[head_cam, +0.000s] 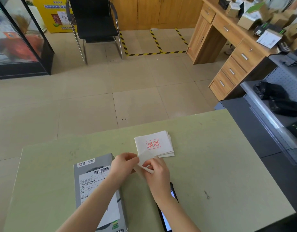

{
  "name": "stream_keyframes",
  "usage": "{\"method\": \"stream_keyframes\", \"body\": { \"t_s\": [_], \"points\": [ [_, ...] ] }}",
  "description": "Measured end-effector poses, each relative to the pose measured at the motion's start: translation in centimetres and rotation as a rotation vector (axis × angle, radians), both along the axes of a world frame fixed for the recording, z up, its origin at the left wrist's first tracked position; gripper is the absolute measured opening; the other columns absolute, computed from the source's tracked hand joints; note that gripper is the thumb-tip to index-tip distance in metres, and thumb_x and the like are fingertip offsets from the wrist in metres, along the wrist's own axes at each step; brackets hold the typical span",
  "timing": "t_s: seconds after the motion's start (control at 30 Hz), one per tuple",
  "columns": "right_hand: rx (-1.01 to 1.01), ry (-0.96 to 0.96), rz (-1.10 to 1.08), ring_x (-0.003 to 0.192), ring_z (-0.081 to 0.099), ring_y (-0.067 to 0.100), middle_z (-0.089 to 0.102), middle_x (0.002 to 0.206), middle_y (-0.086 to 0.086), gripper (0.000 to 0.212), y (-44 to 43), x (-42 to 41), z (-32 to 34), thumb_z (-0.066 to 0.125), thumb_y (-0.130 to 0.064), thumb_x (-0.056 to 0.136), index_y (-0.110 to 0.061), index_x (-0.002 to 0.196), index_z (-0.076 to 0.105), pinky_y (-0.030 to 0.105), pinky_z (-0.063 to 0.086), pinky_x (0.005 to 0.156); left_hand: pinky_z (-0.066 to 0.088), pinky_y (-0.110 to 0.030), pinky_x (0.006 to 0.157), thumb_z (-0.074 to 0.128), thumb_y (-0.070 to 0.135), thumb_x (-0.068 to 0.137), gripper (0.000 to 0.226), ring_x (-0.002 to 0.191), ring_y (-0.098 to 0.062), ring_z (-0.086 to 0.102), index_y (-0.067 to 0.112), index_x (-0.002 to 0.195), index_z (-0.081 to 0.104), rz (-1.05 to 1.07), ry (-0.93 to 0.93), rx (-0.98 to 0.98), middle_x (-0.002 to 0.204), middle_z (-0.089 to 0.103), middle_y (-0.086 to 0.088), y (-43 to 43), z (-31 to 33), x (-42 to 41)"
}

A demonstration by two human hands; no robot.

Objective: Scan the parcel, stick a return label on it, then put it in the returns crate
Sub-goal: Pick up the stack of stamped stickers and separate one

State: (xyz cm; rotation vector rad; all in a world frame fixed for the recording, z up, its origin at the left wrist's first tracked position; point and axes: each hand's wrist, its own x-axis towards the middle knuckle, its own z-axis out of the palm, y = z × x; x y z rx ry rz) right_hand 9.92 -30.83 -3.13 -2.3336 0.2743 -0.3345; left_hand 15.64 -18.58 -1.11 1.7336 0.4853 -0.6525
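A: Where is our parcel (87,181) just now?

B: Flat on the green table (211,164), to our left. It is a grey box with its shipping sheet and barcode facing up, and our left forearm crosses above it.

A: And our hands?

B: Both grip one white label (144,158). Our left hand (123,163) pinches its upper edge with curled fingers, and our right hand (157,174) pinches the lower part, where a strip curls back.

A: The other labels?

B: The stack (154,144) lies just beyond our hands, red stamp on top, apart from the parcel. A dark handheld device (166,221) – screen lit – lies under our right forearm.
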Motion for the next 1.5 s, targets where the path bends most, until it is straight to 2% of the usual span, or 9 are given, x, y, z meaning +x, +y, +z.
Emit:
{"method": "stream_keyframes", "body": {
  "t_s": [0.17,0.4,0.57,0.77,0.9,1.07,1.2,1.3,1.5],
  "points": [
    [-0.143,-0.118,0.09,0.06,0.051,0.019,0.057,0.062,-0.001,0.029,-0.6,-1.0,-0.5,0.08,-0.031,0.071,-0.014,0.059,0.06,0.023,0.038,0.058,0.061,-0.039,0.08,0.074,0.0,0.07,0.019,0.085,-0.026,0.072,0.012,0.086,0.073,0.01,0.061,-0.046,0.094,0.074,-0.013,0.1,-0.8,-0.1],
    [-0.163,-0.02,0.223,0.079,0.059,0.017,0.061,0.081,-0.005,0.028,-2.2,-2.4,-0.6,0.073,-0.003,0.061,-0.023,0.081,0.074,0.025,0.041,0.077,0.055,-0.042,0.074,0.065,-0.012,0.072,0.031,0.07,-0.027,0.062,0.015,0.083,0.072,0.03,-0.038,-0.028,0.083,0.071,-0.015,0.6,-0.7,-0.5],
    [0.179,0.153,0.089,0.111,0.053,0.009,0.057,0.114,-0.009,0.032,-3.9,-1.9,0.3,0.071,-0.03,0.074,-0.023,0.104,0.069,0.025,0.041,0.099,0.051,-0.034,0.067,0.072,-0.007,0.07,0.034,0.072,-0.026,0.062,0.022,0.087,0.066,0.035,-0.142,-0.006,0.087,0.071,-0.013,0.8,-0.1,-0.1],
    [0.929,0.471,-0.294,0.104,0.063,0.011,0.065,0.115,-0.003,0.069,-6.7,1.9,1.8,0.076,-0.02,0.079,-0.025,0.137,0.038,0.032,0.049,0.088,0.051,-0.036,0.068,0.077,-0.003,0.067,0.035,0.071,-0.024,0.063,0.024,0.086,0.066,0.016,-0.167,-0.02,0.081,0.069,-0.006,0.6,0.0,-0.2],
    [0.905,0.378,-0.32,0.073,0.068,0.005,0.074,0.091,0.001,0.041,-7.2,3.5,2.3,0.07,0.002,0.078,-0.013,0.115,0.061,0.014,0.048,0.059,0.051,-0.037,0.069,0.081,0.005,0.068,0.031,0.071,-0.022,0.065,0.025,0.086,0.066,0.088,-0.193,0.0,0.082,0.069,-0.003,-0.3,-0.1,0.1],
    [0.518,0.171,-0.3,0.061,0.061,0.003,0.068,0.066,-0.007,0.025,-8.1,6.0,3.6,0.076,-0.003,0.072,-0.023,0.065,0.062,0.005,0.041,0.054,0.048,-0.03,0.065,0.067,0.031,0.084,0.007,0.069,-0.016,0.062,0.024,0.083,0.069,0.231,-0.19,0.023,0.074,0.068,0.006,-2.1,-0.4,1.3],
    [0.434,0.131,-0.164,0.065,0.061,0.007,0.071,0.07,-0.003,0.023,-8.7,7.5,4.2,0.076,-0.002,0.072,-0.022,0.065,0.066,0.015,0.046,0.064,0.057,-0.038,0.079,0.063,0.019,0.087,0.007,0.075,-0.022,0.069,0.016,0.086,0.07,0.305,-0.069,-0.056,0.088,0.074,-0.006,-2.8,-1.4,1.9],
    [0.453,0.187,-0.072,0.078,0.066,0.017,0.073,0.086,0.003,0.035,-8.9,8.0,3.8,0.068,0.01,0.074,-0.023,0.064,0.063,0.028,0.051,0.075,0.058,-0.033,0.066,0.063,-0.005,0.08,0.017,0.071,-0.025,0.064,0.011,0.079,0.059,0.394,0.012,-0.151,0.085,0.068,-0.011,-3.4,-2.1,1.6],
    [0.609,0.267,-0.072,0.073,0.066,-0.004,0.066,0.102,0.011,0.04,-10.3,6.8,2.1,0.062,0.017,0.075,-0.022,0.069,0.067,0.007,0.047,0.065,0.057,-0.031,0.059,0.057,-0.017,0.075,0.028,0.078,-0.031,0.064,0.01,0.071,0.05,0.475,0.04,-0.099,0.079,0.058,-0.012,-4.4,-3.7,1.3]
  ]
}}
